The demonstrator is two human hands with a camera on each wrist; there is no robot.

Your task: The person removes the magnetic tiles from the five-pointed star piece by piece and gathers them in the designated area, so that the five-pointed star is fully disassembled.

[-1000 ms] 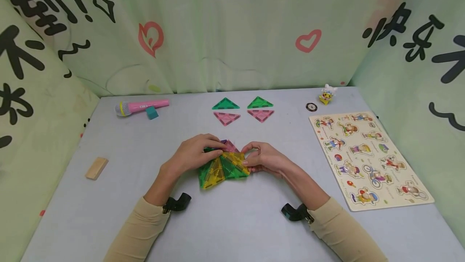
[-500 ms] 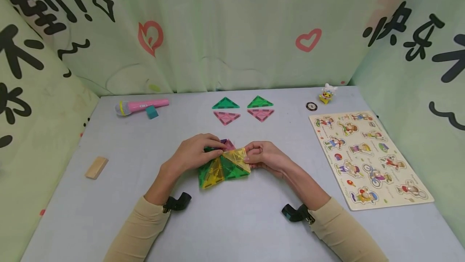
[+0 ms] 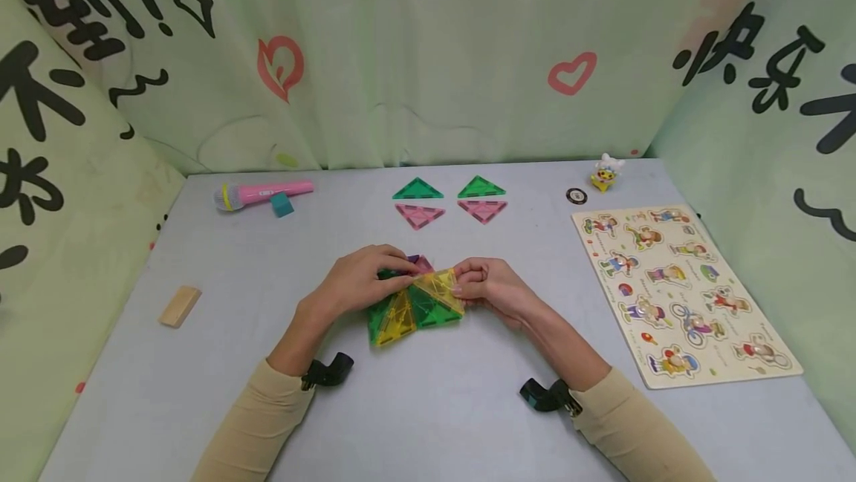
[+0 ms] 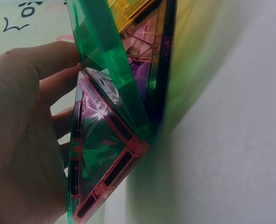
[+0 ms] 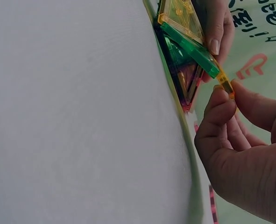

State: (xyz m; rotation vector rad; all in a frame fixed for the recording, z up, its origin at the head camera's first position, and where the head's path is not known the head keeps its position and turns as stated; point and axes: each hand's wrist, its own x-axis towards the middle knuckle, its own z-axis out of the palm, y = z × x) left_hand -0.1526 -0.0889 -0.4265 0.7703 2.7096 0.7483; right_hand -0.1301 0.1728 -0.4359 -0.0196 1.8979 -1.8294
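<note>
Translucent triangular magnetic tiles in green, yellow, pink and purple form a joined shape (image 3: 429, 311) at mid-table in the head view. My left hand (image 3: 361, 279) grips its upper left, thumb in front and fingers behind. In the left wrist view a pink-edged tile (image 4: 113, 173) and a green tile (image 4: 121, 70) meet at an angle beside those fingers. Thumb and index finger of my right hand (image 3: 493, 290) pinch the outer corner of a yellow tile (image 5: 227, 87); a green tile (image 5: 194, 50) adjoins it in the right wrist view. Part of the shape's back is hidden behind my left hand.
Two green tiles (image 3: 417, 189) and two pink tiles (image 3: 419, 215) lie beyond the hands. A pink toy microphone (image 3: 274, 192) and teal cube (image 3: 281, 205) sit back left, a wooden block (image 3: 180, 307) left. A picture puzzle board (image 3: 682, 296), black disc (image 3: 576, 196) and small figurine (image 3: 605, 174) occupy the right.
My right hand has shifted slightly up and right, and the yellow tile in its pinch has tilted upward at that corner. The left hand keeps its hold in much the same place.
</note>
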